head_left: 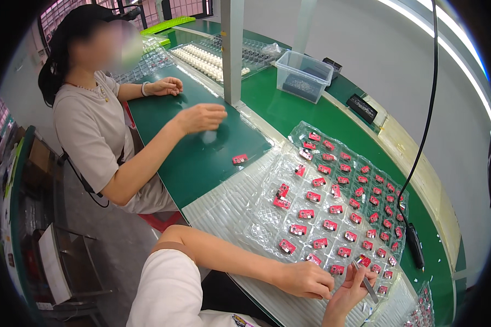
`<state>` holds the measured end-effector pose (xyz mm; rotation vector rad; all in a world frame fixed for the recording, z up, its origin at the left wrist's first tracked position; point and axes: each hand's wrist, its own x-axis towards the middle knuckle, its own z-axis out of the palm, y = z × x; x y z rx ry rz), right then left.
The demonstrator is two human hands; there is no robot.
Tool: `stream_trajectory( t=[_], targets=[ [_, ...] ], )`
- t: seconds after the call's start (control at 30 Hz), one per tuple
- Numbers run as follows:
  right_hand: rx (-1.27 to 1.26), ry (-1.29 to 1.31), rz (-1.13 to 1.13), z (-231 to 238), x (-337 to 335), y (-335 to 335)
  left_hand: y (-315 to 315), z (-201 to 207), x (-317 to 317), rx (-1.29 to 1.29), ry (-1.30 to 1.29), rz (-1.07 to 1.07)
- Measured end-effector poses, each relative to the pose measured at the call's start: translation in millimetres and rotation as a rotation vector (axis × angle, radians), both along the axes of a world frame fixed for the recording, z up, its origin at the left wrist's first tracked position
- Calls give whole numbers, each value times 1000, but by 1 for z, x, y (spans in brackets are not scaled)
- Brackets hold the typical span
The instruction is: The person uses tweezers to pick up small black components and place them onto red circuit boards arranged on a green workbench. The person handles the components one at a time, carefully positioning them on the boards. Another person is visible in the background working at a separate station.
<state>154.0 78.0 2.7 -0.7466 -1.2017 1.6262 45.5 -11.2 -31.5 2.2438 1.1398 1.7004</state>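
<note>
My right hand [348, 294], near the tray's front edge, grips a pair of metal tweezers [372, 292] between its fingers. A small red circuit board [364, 260] shows right by the fingertips; whether it is held or lies in the tray, I cannot tell. Just left of it, my left hand [305, 279] is closed with curled fingers, and anything inside them is hidden. Both hands are over the near edge of a clear plastic blister tray [263, 214]. Rows of small red boards [329, 224] fill most of its pockets; several pockets at its left are bare.
A co-worker [87, 125] sits at the left, both hands over a dark green mat [202, 169] with one red board [239, 159]. A grey post [232, 54] and clear bin [304, 76] stand beyond. At the right hangs a black cable [432, 82] above a black handle [414, 245].
</note>
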Motion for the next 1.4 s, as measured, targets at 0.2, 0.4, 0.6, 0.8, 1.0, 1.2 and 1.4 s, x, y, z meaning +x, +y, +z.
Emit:
stream_trajectory(
  t=[0.2, 0.4, 0.6, 0.8, 1.0, 1.2, 1.4],
  targets=[
    [11, -5, 27, -2, 1, 1, 1, 0, -2, -26, 3, -5],
    [-14, 3, 38, 0, 0, -1, 0, 0, -1, -39, 0, -14],
    [-12, 9, 54, -2, 2, 0, 0, -2, -1, -53, 6, -24],
    [-13, 15, 56, -3, 2, 1, 0, -1, -1, -57, 6, -28],
    [-17, 13, 48, -2, 2, 0, -1, -1, -1, -60, 3, -32],
    [-19, 22, 52, -3, 2, 0, 0, -1, -1, -41, 5, -30],
    [-27, 23, 65, -10, 5, 5, -2, 31, -19, 24, -133, 74]
  ],
)
